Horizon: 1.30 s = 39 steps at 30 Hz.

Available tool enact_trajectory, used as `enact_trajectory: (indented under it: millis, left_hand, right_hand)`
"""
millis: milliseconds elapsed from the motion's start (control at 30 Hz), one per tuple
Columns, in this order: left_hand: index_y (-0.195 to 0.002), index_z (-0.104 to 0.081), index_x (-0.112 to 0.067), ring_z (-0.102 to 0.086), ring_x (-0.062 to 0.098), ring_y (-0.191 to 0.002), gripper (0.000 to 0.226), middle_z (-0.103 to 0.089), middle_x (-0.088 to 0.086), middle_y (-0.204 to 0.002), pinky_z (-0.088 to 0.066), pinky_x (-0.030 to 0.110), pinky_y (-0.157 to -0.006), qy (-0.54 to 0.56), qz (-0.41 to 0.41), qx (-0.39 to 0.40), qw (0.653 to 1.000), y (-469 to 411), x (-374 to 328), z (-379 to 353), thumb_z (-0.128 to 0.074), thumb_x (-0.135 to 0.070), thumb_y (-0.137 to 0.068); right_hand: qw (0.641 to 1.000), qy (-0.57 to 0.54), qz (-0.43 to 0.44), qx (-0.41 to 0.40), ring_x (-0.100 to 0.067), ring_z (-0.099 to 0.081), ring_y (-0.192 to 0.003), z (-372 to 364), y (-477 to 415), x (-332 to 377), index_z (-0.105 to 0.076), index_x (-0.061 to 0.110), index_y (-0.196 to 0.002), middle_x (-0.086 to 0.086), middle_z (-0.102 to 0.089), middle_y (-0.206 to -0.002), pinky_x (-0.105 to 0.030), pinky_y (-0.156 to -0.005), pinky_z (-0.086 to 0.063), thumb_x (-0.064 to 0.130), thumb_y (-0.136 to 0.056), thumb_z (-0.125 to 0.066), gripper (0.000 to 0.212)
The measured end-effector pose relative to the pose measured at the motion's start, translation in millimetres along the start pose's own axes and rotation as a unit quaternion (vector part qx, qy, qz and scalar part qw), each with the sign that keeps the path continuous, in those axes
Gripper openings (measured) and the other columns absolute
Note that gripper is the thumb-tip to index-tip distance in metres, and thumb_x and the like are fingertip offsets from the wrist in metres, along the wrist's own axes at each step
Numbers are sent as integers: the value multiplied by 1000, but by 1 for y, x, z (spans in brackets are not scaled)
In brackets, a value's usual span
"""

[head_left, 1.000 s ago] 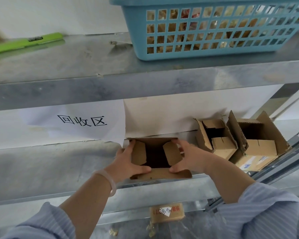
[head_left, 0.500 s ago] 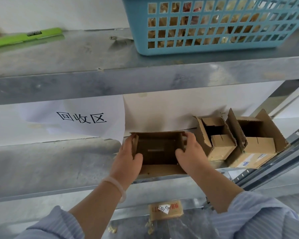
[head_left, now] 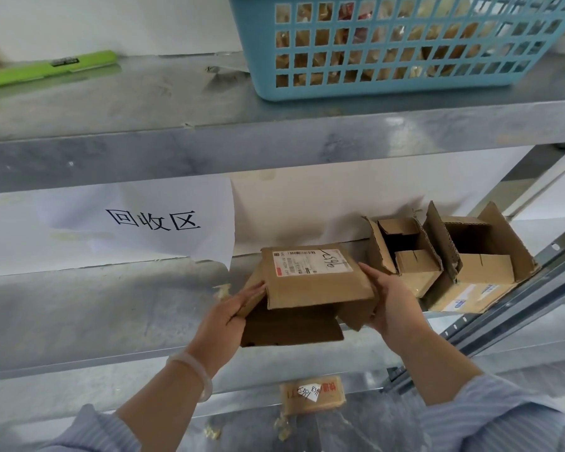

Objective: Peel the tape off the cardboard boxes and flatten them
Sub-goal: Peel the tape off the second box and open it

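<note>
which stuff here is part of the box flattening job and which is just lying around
Job: labelled box, gripped by left hand and right hand; smaller open box; larger open box.
Lying about: blue basket; green tool; paper sign.

Three cardboard boxes [head_left: 313, 282] [head_left: 418, 272] [head_left: 486, 272] (one in two hands [head_left: 229, 311] [head_left: 388, 305]), one blue basket [head_left: 405, 90], one green strip [head_left: 46, 70], one paper sign [head_left: 177, 203]
</note>
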<state>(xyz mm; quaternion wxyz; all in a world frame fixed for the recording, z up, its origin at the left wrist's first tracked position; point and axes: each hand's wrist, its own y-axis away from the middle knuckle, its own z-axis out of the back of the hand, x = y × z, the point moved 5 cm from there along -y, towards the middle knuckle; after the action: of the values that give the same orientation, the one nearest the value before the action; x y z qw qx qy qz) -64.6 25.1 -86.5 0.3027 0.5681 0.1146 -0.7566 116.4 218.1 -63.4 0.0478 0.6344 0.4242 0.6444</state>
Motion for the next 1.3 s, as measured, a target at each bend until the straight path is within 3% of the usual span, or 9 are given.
enact_trajectory:
  millis: [100,267,400,633,867,933,1100,1200,1300]
  left_hand:
    - [-107,-69,-48,-53,10,-123,51,-60,-15,-129,-42,29,-105,23,5,20,1000,4,3,-1,-47,-3,-98]
    - [-102,-66,-41,-54,-4,-110,56,-59,-23,-120,-42,15,-97,-48,44,27,997,8,4,-5,-47,9,-87]
    - [-113,-60,-34,-59,7,-106,23,-62,-5,-117,-49,17,-85,43,68,-25,996,1,-3,-6,-55,-21,-94]
    - [-147,-6,-47,-36,16,-134,134,-31,-3,-146,-35,48,-111,100,28,-71,992,-15,-25,2,-81,-73,-39]
    - [-142,-2,-58,-27,13,-136,115,-18,-36,-125,-39,52,-108,-24,-91,-92,991,-19,-41,5,-82,-54,-59]
    - [-142,-10,-57,-32,11,-132,109,-25,-28,-132,-41,48,-107,-29,-89,-82,992,-17,-36,6,-81,-50,-60]
    - [-127,-46,-42,-53,13,-118,64,-48,-10,-131,-50,29,-95,52,-79,-39,995,-4,-49,8,-53,-76,-74]
    - [-111,-68,-22,-67,11,-98,57,-73,-5,-105,-53,34,-85,225,35,-51,972,-1,-53,12,-26,-57,-96]
    - [-96,-74,-23,-67,12,-87,35,-72,-8,-97,-55,37,-80,143,57,-90,984,-6,-62,22,-42,-37,-100]
  right_hand:
    - [991,130,-10,-15,-26,-61,-100,5,-3,-9,-60,24,-109,-6,-67,-103,-47,-92,-52,53,-92,-53,34]
    - [964,258,37,-51,-18,-58,-93,6,-7,-13,-56,20,-110,-1,-63,-104,-37,-81,-51,30,-91,-64,23]
    - [963,250,87,-60,-13,-59,-89,6,0,-11,-58,22,-109,5,-65,-99,-27,-67,-48,25,-93,-62,17]
    - [953,218,211,-3,-10,-68,-96,2,13,-1,-64,25,-106,9,-74,-96,-31,-84,-56,5,-85,-69,30]
    - [956,188,217,63,-16,-62,-109,-5,10,9,-45,31,-128,3,-66,-115,-39,-97,-50,16,-90,-63,44]
    - [974,116,181,71,-22,-62,-111,-6,9,7,-53,30,-124,1,-67,-116,-45,-101,-46,34,-97,-50,27]
    - [988,133,76,-3,-29,-67,-97,-11,5,14,-62,15,-110,-6,-73,-100,-49,-90,-54,52,-97,-41,44]
    - [976,199,81,-19,-26,-66,-94,-15,4,28,-52,19,-119,-4,-66,-105,-47,-79,-59,43,-93,-57,36]
    - [966,250,72,-14,-23,-66,-93,-20,3,35,-48,22,-124,-4,-63,-107,-46,-76,-60,39,-88,-66,44]
